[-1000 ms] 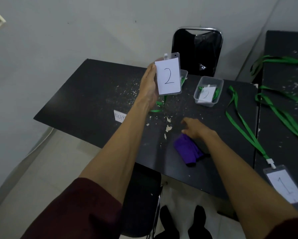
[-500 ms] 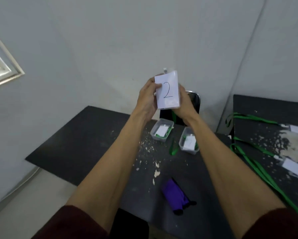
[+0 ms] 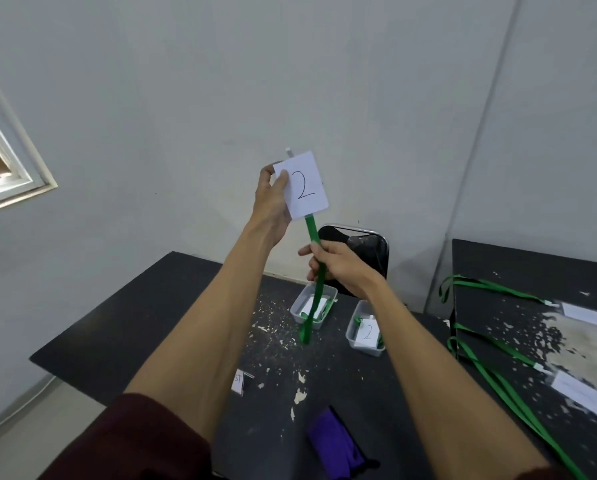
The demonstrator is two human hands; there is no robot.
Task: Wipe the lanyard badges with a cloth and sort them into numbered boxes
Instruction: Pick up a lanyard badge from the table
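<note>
Green strap hangs from the badge marked 2, pinched aloft by the left hand; right hand grips the strap; boxes already hold some; lanyards at three o'clock likely await wiping.

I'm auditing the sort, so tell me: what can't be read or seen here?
Head view only.
- Left box: its card's number is hidden behind the green lanyard strap that hangs in front.
- Badges on the right table: motion blur, numbers unreadable.
- Paper label: partly behind the left forearm; only "ST" shows.
- Purple cloth: near end cut by the bottom edge.
</note>
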